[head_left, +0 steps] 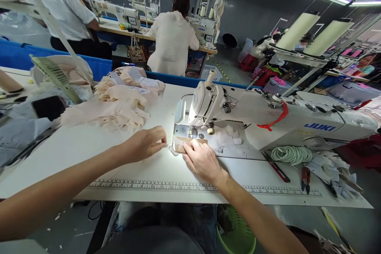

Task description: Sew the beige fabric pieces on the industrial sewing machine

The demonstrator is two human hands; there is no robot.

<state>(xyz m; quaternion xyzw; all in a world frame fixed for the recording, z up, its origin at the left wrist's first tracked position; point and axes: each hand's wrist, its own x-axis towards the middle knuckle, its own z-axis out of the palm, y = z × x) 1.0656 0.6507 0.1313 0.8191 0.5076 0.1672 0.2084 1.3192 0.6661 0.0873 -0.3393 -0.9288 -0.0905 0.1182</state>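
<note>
Both forearms reach in from the lower edge across the white tabletop (89,147), past the printed ruler strip (178,186) along its near side. The right hand (202,160) lies flat, fingers spread and pressing down on a small tan fabric piece (186,145) that sits at the needle plate of the JUKI sewing machine (268,123). The left hand (145,143) is loosely curled, thumb and fingertips pinched together just at the left edge of that piece; whether it actually grips a corner or only touches the tabletop beside it, I cannot tell.

So the piece lies under the right fingertips, just right of the left hand, and directly in front of the presser foot (193,131).

Risks, as I judge them: the right fingertips are very near the needle, so a start of the machine could catch one. The piece is small and held by pressure alone, so uneven push from the 2 hands could skew or crease it and send a seam off line.

A pile of pale peach fabric (113,107) lies to the left, well apart. Scissors (276,168), red-handled snips (305,176) and a coil of pale green elastic (290,154) lie to the right.
</note>
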